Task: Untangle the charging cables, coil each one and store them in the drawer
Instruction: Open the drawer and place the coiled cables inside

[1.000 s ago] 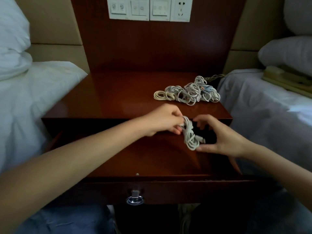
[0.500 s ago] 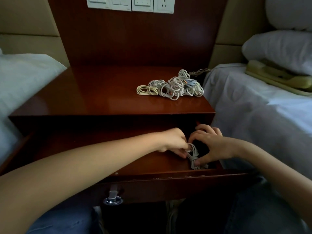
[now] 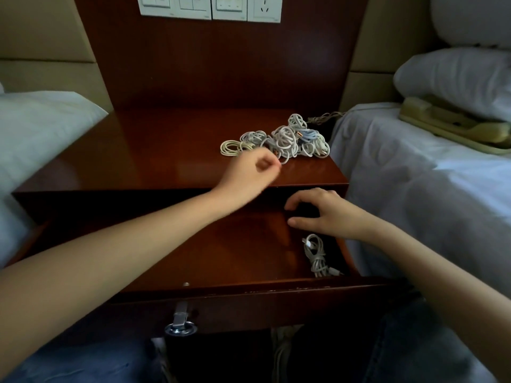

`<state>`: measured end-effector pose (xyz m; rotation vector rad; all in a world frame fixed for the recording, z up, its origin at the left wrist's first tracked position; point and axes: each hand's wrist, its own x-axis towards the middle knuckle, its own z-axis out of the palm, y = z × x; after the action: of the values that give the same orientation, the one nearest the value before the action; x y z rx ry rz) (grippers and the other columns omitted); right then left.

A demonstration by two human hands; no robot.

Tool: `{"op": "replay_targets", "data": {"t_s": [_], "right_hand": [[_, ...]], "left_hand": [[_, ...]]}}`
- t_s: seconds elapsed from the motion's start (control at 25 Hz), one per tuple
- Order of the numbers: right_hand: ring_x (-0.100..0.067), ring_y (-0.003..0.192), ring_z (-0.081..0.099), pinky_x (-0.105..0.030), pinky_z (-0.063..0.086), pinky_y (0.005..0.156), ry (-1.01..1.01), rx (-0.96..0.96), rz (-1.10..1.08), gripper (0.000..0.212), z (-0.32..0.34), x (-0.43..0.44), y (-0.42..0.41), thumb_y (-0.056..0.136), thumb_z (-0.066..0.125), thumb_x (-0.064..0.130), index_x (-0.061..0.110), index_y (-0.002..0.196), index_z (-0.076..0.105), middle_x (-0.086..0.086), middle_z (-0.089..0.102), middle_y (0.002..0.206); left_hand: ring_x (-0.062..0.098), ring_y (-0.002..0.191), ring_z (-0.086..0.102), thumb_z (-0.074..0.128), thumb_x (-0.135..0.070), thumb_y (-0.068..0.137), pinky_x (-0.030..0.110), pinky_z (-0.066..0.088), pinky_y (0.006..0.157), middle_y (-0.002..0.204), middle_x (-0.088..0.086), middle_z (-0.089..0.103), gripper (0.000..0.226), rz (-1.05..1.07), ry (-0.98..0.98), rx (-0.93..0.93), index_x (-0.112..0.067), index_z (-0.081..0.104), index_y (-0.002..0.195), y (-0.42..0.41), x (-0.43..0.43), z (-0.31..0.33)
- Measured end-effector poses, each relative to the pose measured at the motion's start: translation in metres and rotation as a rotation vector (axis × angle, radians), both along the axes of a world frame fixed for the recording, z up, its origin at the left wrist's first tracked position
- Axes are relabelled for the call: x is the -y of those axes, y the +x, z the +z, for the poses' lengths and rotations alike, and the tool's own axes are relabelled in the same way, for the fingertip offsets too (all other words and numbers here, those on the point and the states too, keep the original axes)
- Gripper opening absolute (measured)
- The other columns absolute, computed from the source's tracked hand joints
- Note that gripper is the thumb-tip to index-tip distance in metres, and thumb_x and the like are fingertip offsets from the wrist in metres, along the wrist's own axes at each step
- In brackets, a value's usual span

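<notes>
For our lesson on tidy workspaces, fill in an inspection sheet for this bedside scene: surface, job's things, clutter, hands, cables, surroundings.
Surface: glossy wooden nightstand top; the drawer below it is pulled open.
Job's things: one coiled cable lies in the drawer's front right corner.
Clutter: beige telephone on the bed at right.
Hands: left hand curled at the pile's near edge, grip unclear; right hand relaxed over the drawer, holding nothing.
Cables: pile of white cables on the top's right side; telephone cord behind it.
Surroundings: switch and socket panel on the wall; white pillow.
</notes>
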<state>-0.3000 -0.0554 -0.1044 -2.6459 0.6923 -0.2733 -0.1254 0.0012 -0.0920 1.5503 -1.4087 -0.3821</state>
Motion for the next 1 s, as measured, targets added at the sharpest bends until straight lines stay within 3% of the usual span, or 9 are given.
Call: {"op": "replay_targets", "data": {"t_s": [0.08, 0.16, 0.24, 0.32, 0.4, 0.6, 0.72, 0.84, 1.0], "right_hand": [[-0.005, 0.102, 0.052, -0.042, 0.036, 0.102, -0.004, 0.049, 0.024, 0.028, 0.005, 0.000, 0.013, 0.085, 0.066, 0.033, 0.022, 0.110, 0.061, 0.015, 0.058, 0.102], [-0.006, 0.095, 0.057, -0.039, 0.040, 0.099, -0.004, 0.096, 0.035, 0.025, 0.008, 0.000, 0.024, 0.085, 0.065, 0.031, 0.022, 0.108, 0.060, 0.012, 0.061, 0.102], [-0.007, 0.088, 0.059, -0.030, 0.046, 0.090, -0.002, 0.138, 0.052, 0.023, 0.011, 0.000, 0.031, 0.086, 0.065, 0.026, 0.019, 0.107, 0.061, 0.009, 0.062, 0.101], [-0.007, 0.084, 0.059, -0.018, 0.047, 0.078, -0.005, 0.176, 0.065, 0.020, 0.012, -0.001, 0.034, 0.087, 0.065, 0.021, 0.018, 0.107, 0.061, 0.008, 0.061, 0.098], [-0.005, 0.083, 0.058, -0.012, 0.044, 0.071, -0.014, 0.216, 0.055, 0.019, 0.011, -0.001, 0.034, 0.088, 0.064, 0.018, 0.019, 0.106, 0.060, 0.009, 0.059, 0.095], [-0.003, 0.081, 0.056, -0.007, 0.039, 0.068, 0.015, 0.359, -0.008, 0.031, 0.004, -0.007, 0.038, 0.086, 0.065, 0.014, 0.022, 0.113, 0.050, 0.013, 0.054, 0.095], [-0.005, 0.087, 0.056, -0.007, 0.039, 0.072, 0.120, 0.474, -0.032, 0.049, 0.003, -0.010, 0.036, 0.081, 0.071, 0.016, 0.024, 0.119, 0.042, 0.007, 0.053, 0.105], [-0.002, 0.100, 0.052, -0.008, 0.037, 0.079, 0.220, 0.347, 0.066, 0.070, 0.005, -0.012, 0.026, 0.074, 0.078, 0.023, 0.038, 0.124, 0.031, 0.008, 0.048, 0.117], [0.000, 0.117, 0.039, -0.007, 0.030, 0.095, 0.209, 0.004, 0.166, 0.086, -0.003, -0.015, 0.004, 0.068, 0.082, 0.029, 0.051, 0.123, 0.020, 0.011, 0.039, 0.127]], "left_hand": [[0.013, 0.080, 0.060, 0.061, -0.007, 0.084, 0.021, 0.044, 0.075, 0.096, 0.001, 0.065, 0.014, 0.229, -0.118, 0.165, -0.013, 0.061, 0.095, 0.027, 0.011, 0.007], [0.025, 0.116, 0.052, 0.061, -0.015, 0.085, 0.029, 0.040, 0.096, 0.130, 0.009, 0.055, 0.044, 0.309, 0.114, 0.336, -0.009, 0.050, 0.127, 0.057, 0.029, 0.008], [0.030, 0.130, 0.040, 0.060, -0.027, 0.087, 0.037, 0.036, 0.105, 0.142, 0.012, 0.044, 0.060, 0.273, 0.384, 0.460, -0.010, 0.037, 0.140, 0.077, 0.040, 0.006], [0.029, 0.124, 0.043, 0.061, -0.033, 0.087, 0.037, 0.037, 0.102, 0.132, 0.011, 0.051, 0.051, 0.257, 0.388, 0.560, -0.012, 0.048, 0.131, 0.085, 0.043, 0.004], [0.025, 0.112, 0.048, 0.066, -0.032, 0.084, 0.034, 0.039, 0.091, 0.115, 0.008, 0.054, 0.038, 0.255, 0.310, 0.545, -0.013, 0.057, 0.115, 0.085, 0.036, 0.007], [0.008, 0.071, 0.056, 0.073, -0.015, 0.079, 0.022, 0.041, 0.062, 0.078, -0.008, 0.060, 0.015, 0.171, 0.089, 0.229, -0.020, 0.058, 0.081, 0.065, -0.010, 0.015], [0.001, 0.066, 0.057, 0.075, -0.009, 0.076, 0.014, 0.043, 0.065, 0.073, -0.008, 0.062, 0.019, -0.027, 0.087, 0.068, -0.020, 0.060, 0.076, 0.047, -0.035, 0.023], [0.005, 0.074, 0.064, 0.075, -0.003, 0.074, 0.016, 0.050, 0.074, 0.082, 0.001, 0.069, 0.018, -0.247, 0.285, 0.016, -0.014, 0.065, 0.085, 0.040, -0.042, 0.027], [0.002, 0.065, 0.065, 0.062, 0.005, 0.084, 0.014, 0.052, 0.065, 0.079, 0.005, 0.067, 0.015, -0.488, 0.549, 0.035, -0.007, 0.063, 0.093, 0.025, -0.037, 0.008]]}}
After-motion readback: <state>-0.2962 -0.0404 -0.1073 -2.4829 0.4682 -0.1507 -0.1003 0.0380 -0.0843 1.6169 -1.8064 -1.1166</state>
